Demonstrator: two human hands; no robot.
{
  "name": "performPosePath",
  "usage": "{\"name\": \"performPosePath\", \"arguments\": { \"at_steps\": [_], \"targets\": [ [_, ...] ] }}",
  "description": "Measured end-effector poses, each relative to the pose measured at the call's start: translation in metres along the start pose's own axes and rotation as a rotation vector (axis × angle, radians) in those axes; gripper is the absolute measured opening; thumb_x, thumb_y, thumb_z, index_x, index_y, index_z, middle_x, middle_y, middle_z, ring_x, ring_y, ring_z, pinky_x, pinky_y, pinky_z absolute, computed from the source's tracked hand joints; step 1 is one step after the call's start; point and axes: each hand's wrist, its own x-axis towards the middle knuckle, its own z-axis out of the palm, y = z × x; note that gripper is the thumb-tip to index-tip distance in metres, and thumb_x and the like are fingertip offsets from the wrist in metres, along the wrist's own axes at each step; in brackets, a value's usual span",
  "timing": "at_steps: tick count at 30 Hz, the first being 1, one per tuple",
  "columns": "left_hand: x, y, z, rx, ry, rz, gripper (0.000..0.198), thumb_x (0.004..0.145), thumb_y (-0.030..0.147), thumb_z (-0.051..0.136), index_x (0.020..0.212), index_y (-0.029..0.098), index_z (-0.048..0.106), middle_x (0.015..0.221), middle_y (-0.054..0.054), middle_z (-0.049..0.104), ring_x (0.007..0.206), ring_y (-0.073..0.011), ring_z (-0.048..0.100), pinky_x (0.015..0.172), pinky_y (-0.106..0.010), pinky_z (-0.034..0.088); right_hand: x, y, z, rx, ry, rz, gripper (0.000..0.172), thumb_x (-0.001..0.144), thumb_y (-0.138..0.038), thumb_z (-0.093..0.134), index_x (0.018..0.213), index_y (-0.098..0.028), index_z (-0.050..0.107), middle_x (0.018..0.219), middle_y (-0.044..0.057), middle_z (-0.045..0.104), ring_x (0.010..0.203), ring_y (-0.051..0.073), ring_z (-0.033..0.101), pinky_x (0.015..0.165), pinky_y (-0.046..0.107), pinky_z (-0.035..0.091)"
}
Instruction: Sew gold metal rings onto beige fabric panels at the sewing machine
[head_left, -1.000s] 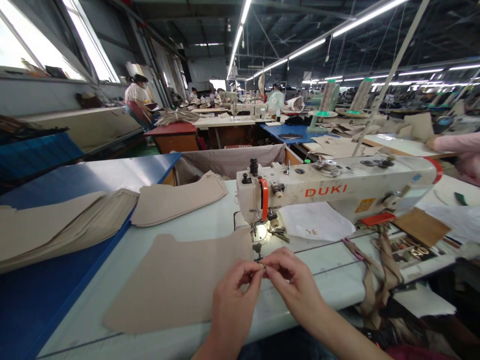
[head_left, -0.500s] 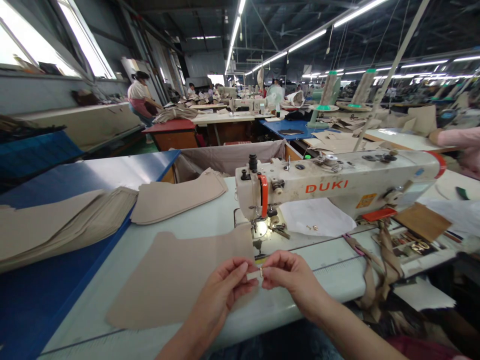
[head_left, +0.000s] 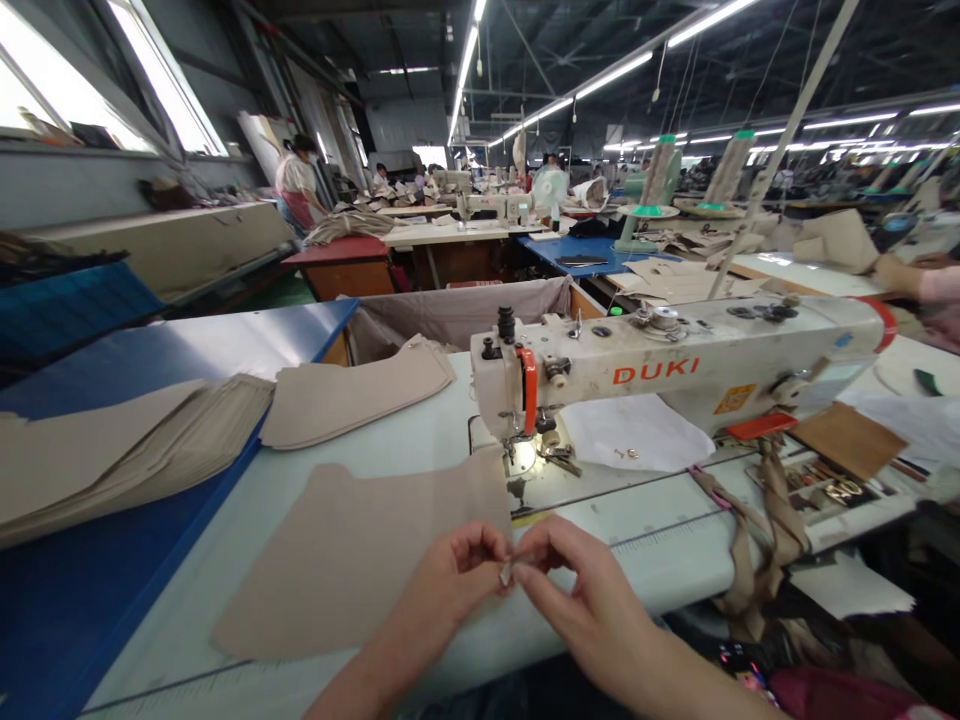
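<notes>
My left hand (head_left: 454,580) and my right hand (head_left: 577,590) meet fingertip to fingertip over the front edge of the sewing table (head_left: 390,440), both pinched on a tiny metal piece (head_left: 507,572). Just left of them a flat beige fabric panel (head_left: 352,555) lies on the table, its right edge under the needle of the white DUKI sewing machine (head_left: 660,365). The needle area (head_left: 519,460) is lit, a little beyond my fingers.
A second beige panel (head_left: 352,395) and a stack of beige fabric (head_left: 112,450) lie at the left on a blue surface (head_left: 60,600). White paper with small metal bits (head_left: 634,435), beige straps (head_left: 757,540) and a tray of parts (head_left: 825,490) sit right. Other people work at far tables.
My hands have dropped slightly toward me and closed tighter together on the tiny metal piece. The view has tilted a little; the fabric and machine have not moved.
</notes>
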Motion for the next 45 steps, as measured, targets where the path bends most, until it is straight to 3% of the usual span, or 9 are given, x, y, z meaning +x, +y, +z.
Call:
{"name": "performPosePath", "arguments": {
  "at_steps": [3,9,11,20,25,31,36,40,45],
  "targets": [
    [-0.001,-0.006,-0.003,0.132,0.035,0.042,0.004,0.057,0.018,0.055,0.058,0.018,0.051,0.056,0.005,0.05,0.057,-0.0121,0.046,0.056,-0.023,0.035,-0.009,-0.004,0.0,-0.155,-0.035,-0.058,0.015,0.075,-0.021,0.065,0.089,-0.021,0.059,0.085,0.001,0.06,0.08,0.015,0.056,0.065,0.023,0.042],
    [-0.007,-0.001,0.001,0.212,0.092,0.035,0.003,0.057,0.019,0.054,0.058,0.019,0.051,0.059,0.002,0.054,0.061,-0.0149,0.05,0.058,-0.025,0.039,-0.007,0.001,-0.001,-0.096,-0.071,-0.136,0.004,0.08,-0.02,0.062,0.078,-0.02,0.059,0.079,0.0,0.059,0.077,0.014,0.055,0.071,0.023,0.042],
    [-0.009,0.003,0.003,0.179,0.105,0.029,0.007,0.056,0.02,0.056,0.056,0.019,0.05,0.061,0.001,0.056,0.061,-0.0149,0.051,0.059,-0.025,0.04,-0.006,0.003,-0.003,-0.082,-0.059,-0.147,0.007,0.083,-0.02,0.059,0.076,-0.019,0.06,0.077,0.0,0.059,0.075,0.013,0.055,0.069,0.023,0.042],
    [-0.014,0.009,0.011,0.07,0.191,0.075,0.015,0.056,0.025,0.065,0.051,0.019,0.052,0.064,-0.001,0.062,0.061,-0.015,0.057,0.059,-0.025,0.046,-0.009,0.012,0.003,0.027,0.086,-0.006,0.013,0.079,-0.024,0.059,0.07,-0.015,0.06,0.066,0.002,0.061,0.063,0.014,0.054,0.06,0.024,0.043],
    [-0.012,0.007,0.009,0.013,0.165,0.07,0.016,0.055,0.027,0.071,0.062,0.017,0.061,0.063,-0.001,0.064,0.062,-0.0151,0.061,0.061,-0.024,0.05,-0.008,0.013,0.005,0.025,0.141,-0.008,0.011,0.077,-0.021,0.06,0.068,-0.015,0.06,0.066,0.002,0.061,0.063,0.014,0.055,0.061,0.025,0.044],
    [-0.014,0.002,0.011,0.082,0.246,0.183,0.013,0.061,0.027,0.07,0.066,0.018,0.062,0.063,0.001,0.065,0.061,-0.0145,0.063,0.061,-0.022,0.053,-0.006,0.011,0.003,0.148,0.118,0.027,0.01,0.076,-0.022,0.065,0.07,-0.016,0.06,0.065,0.0,0.062,0.061,0.012,0.057,0.059,0.022,0.045],
    [-0.017,-0.001,0.014,0.22,0.31,0.308,0.008,0.067,0.026,0.066,0.069,0.02,0.063,0.065,0.001,0.067,0.062,-0.0141,0.065,0.063,-0.021,0.055,-0.005,0.013,0.002,0.336,0.079,0.053,0.015,0.075,-0.021,0.067,0.089,-0.018,0.061,0.078,0.0,0.068,0.069,0.013,0.064,0.065,0.022,0.048],
    [-0.018,-0.006,0.015,0.254,0.341,0.375,0.005,0.069,0.025,0.065,0.069,0.021,0.062,0.067,0.002,0.068,0.065,-0.0138,0.067,0.065,-0.02,0.056,-0.007,0.012,0.0,0.267,0.073,0.1,0.008,0.076,-0.024,0.067,0.08,-0.017,0.066,0.071,0.001,0.068,0.066,0.013,0.062,0.063,0.021,0.046],
    [-0.02,-0.011,0.014,0.303,0.361,0.399,0.007,0.071,0.026,0.064,0.067,0.021,0.06,0.068,0.001,0.068,0.067,-0.0141,0.067,0.065,-0.02,0.055,-0.008,0.008,-0.003,0.153,0.077,0.114,0.012,0.078,-0.028,0.064,0.077,-0.016,0.068,0.07,0.002,0.068,0.067,0.014,0.059,0.063,0.022,0.045]
  ]
}}
